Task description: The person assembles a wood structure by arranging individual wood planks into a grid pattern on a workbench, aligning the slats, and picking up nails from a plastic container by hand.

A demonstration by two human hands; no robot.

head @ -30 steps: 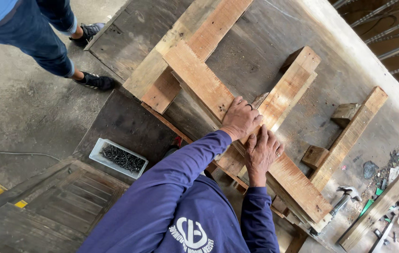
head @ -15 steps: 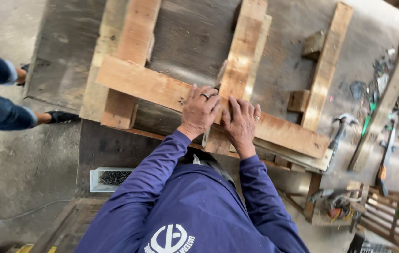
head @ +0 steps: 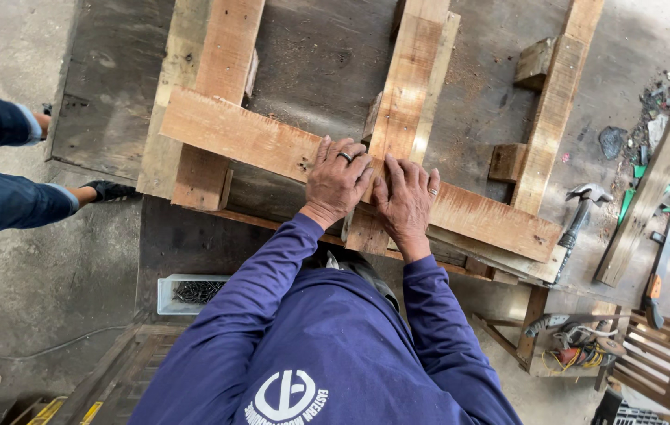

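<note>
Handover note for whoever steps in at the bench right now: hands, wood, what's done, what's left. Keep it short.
Left hand: flat, palm down on the long cross plank, holding nothing.
Right hand: flat beside it, where that plank crosses the middle upright plank; also holding nothing.
Wood: cross plank lies over three upright planks on the workbench.
Claw hammer rests on the bench to the right, out of hand. Tray of nails sits below the bench edge, left.
Done: planks laid out and pressed in place.
Left: I cannot tell whether the middle joint is nailed.
</note>
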